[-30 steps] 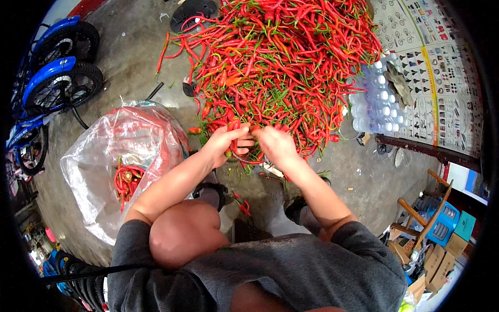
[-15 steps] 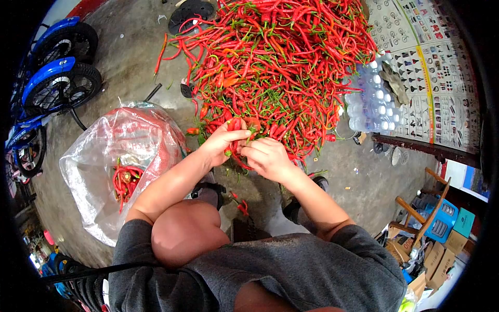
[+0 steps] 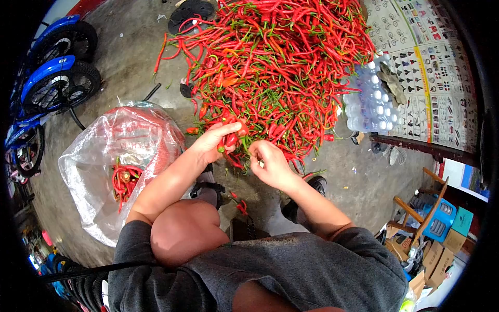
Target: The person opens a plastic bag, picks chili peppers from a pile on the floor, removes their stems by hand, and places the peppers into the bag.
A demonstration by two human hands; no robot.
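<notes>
My left hand (image 3: 212, 141) is closed around several red chili peppers (image 3: 230, 139) at the near edge of a big pile of red chilies (image 3: 280, 62) on the floor. Just right of it, my right hand (image 3: 270, 164) pinches a green stem (image 3: 245, 144) between thumb and finger; the stem reaches toward the peppers in my left hand. To the left stands an open clear plastic sack (image 3: 88, 169) with red chilies (image 3: 125, 182) inside.
Blue-fendered bicycles (image 3: 62, 86) stand at the left. Packed water bottles (image 3: 371, 99) lie right of the pile beside a printed poster (image 3: 442, 78). A wooden stool (image 3: 410, 209) and cardboard boxes (image 3: 442, 268) are at the lower right. A few red pieces (image 3: 240, 205) lie between my feet.
My right hand first drew in close to my left hand, then moved slightly down and away from it. My left hand has shifted a little left, still holding peppers.
</notes>
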